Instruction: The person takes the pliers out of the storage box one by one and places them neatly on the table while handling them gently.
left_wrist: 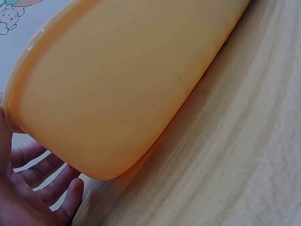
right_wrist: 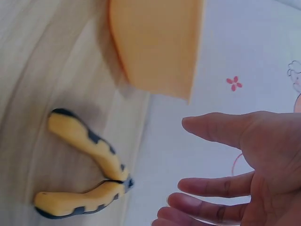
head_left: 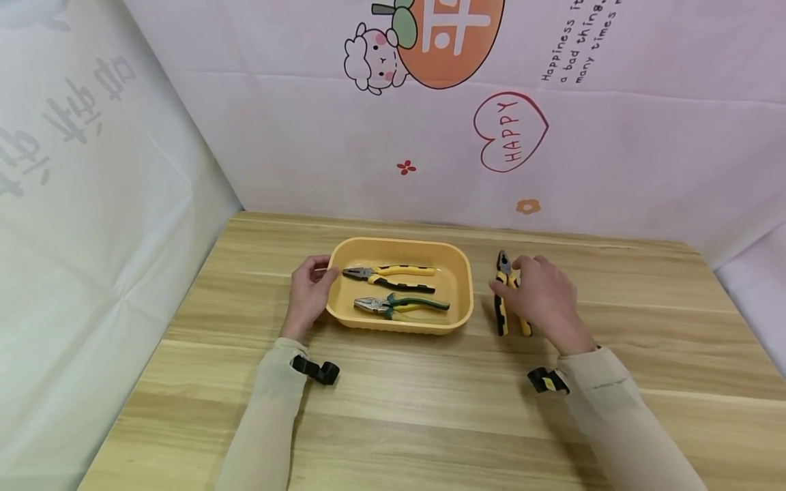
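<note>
My left hand [head_left: 310,293] holds the left end of a yellow plastic basin [head_left: 463,273], its thumb at the rim and its fingers along the outer wall. In the left wrist view the basin's side [left_wrist: 117,94] fills much of the picture. Inside lie yellow-and-black combination pliers [head_left: 402,271] and, nearer me, green-and-yellow combination pliers [head_left: 419,302]. To the right of the basin, another yellow-and-black pair of pliers [head_left: 501,307] lies on the table with handles spread. Over it hovers my right hand [head_left: 546,296], thumb and fingers apart, nothing between them in the right wrist view.
The wood-grain table [head_left: 393,409] extends toward me and to both sides. Behind it hangs a white printed cloth [head_left: 307,150], with a second white sheet [head_left: 123,225] along the left side. Each sleeve carries a black wrist camera [head_left: 322,372].
</note>
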Action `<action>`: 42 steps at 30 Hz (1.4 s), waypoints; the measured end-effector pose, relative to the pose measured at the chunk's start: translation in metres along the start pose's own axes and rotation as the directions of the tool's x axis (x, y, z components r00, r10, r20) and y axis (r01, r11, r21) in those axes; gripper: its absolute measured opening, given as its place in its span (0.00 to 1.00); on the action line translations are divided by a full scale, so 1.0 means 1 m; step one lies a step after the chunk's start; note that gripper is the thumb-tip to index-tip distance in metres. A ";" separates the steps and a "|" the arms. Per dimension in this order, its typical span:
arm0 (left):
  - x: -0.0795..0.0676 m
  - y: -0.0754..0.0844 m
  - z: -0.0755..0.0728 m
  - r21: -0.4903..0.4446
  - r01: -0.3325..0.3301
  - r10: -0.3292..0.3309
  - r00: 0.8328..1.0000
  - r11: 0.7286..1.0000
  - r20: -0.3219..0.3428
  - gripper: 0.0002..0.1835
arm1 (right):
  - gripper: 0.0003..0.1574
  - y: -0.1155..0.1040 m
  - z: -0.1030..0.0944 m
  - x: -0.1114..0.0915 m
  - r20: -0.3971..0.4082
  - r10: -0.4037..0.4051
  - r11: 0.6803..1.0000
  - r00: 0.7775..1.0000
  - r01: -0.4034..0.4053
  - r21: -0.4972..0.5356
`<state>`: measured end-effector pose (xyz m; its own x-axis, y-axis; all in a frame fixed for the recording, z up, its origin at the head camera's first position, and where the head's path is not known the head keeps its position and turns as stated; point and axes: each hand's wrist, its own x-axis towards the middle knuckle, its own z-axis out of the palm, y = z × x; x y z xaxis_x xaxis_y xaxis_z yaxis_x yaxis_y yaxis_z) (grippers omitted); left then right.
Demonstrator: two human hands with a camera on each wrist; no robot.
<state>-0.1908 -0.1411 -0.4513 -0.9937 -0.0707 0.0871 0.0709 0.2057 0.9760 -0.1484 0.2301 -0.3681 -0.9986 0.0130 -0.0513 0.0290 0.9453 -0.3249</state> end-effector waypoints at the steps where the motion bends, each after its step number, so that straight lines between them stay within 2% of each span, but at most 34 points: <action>1: 0.000 0.000 0.000 0.001 0.000 0.000 1.000 1.000 -0.001 0.16 | 0.40 -0.002 -0.001 0.000 -0.002 -0.001 1.000 1.000 0.001 0.000; 7: 0.001 0.000 -0.001 -0.009 -0.005 0.004 1.000 1.000 -0.006 0.16 | 0.39 -0.014 -0.010 -0.004 -0.013 -0.020 1.000 1.000 0.020 0.007; 16: 0.002 -0.001 -0.001 -0.025 -0.024 0.024 1.000 0.999 -0.006 0.16 | 0.32 -0.033 -0.020 -0.010 -0.036 -0.095 0.995 0.995 0.094 -0.009; 23: 0.002 -0.002 -0.002 -0.025 -0.011 0.011 1.000 1.000 -0.004 0.16 | 0.36 -0.046 -0.023 -0.012 -0.008 -0.123 0.992 0.992 0.123 -0.013; 29: 0.002 -0.002 -0.001 -0.015 -0.003 0.003 1.000 1.000 -0.002 0.16 | 0.35 -0.054 -0.024 -0.014 -0.010 -0.172 0.985 0.985 0.172 -0.018; 42: 0.002 -0.002 0.000 -0.010 -0.009 0.009 1.000 1.000 -0.001 0.16 | 0.34 -0.074 -0.022 -0.013 0.051 -0.261 0.965 0.964 0.263 -0.020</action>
<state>-0.1926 -0.1415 -0.4527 -0.9929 -0.0698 0.0965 0.0811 0.1967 0.9771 -0.1389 0.1678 -0.3223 -0.9679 -0.2510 -0.0123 -0.2351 0.9218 -0.3082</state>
